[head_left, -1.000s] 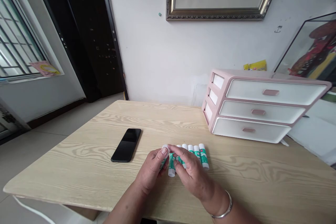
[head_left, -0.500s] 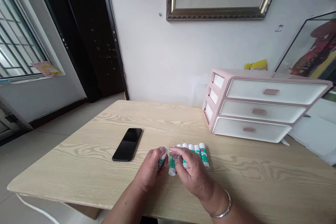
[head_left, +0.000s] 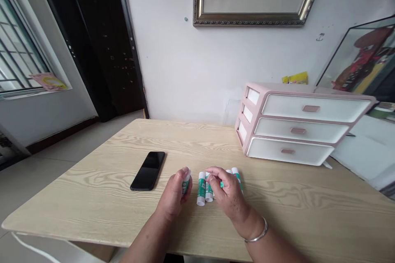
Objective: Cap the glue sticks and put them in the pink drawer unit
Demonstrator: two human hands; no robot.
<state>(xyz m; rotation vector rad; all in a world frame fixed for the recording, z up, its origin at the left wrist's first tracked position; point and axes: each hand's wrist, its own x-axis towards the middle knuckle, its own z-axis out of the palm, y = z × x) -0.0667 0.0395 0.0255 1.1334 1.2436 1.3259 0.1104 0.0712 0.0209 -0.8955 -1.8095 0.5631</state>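
Glue stick [head_left: 186, 181], green and white, is held in the closed left hand [head_left: 173, 195], just left of a row of like sticks [head_left: 201, 189] laid on the table [head_left: 293, 205]. Right hand [head_left: 230, 195] is curled over that row, touching it; a grip cannot be told. Phone [head_left: 147, 170] is laid further left.

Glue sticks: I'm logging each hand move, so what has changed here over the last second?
The left hand, gripping one glue stick, has pulled it left, away from the row of sticks. The right hand stays over that row, fingers on it. The phone and the drawer unit lie as before.
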